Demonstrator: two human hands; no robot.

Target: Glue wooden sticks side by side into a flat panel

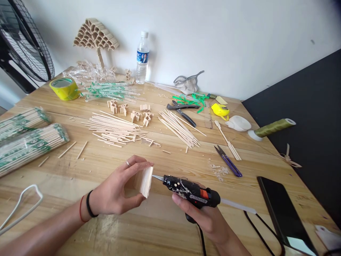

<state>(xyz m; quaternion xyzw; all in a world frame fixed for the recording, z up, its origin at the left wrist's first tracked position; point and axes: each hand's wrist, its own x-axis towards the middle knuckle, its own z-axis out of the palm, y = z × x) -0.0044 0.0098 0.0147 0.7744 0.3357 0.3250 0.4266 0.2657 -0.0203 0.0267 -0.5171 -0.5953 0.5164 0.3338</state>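
Observation:
Between the thumb and fingers of my left hand [119, 186] is a small panel of short wooden sticks [146, 182], set side by side and held upright. My right hand [205, 217] grips a black hot glue gun [191, 190], its metal nozzle pointing left at the panel's edge. The tip is at or very near the sticks; whether it touches I cannot tell. A clear glue stick [238, 205] juts from the back of the gun. Beyond my hands lie a pile of thin wooden sticks [114, 126] and several small stick pieces [135, 116].
Pliers [183, 108], purple snips [228, 161], a yellow tape measure [220, 111] and a black phone [285, 209] lie to the right. Bagged sticks [32, 142] and yellow tape [64, 89] are left. A water bottle [142, 58] and a stick-built tree [96, 37] stand behind.

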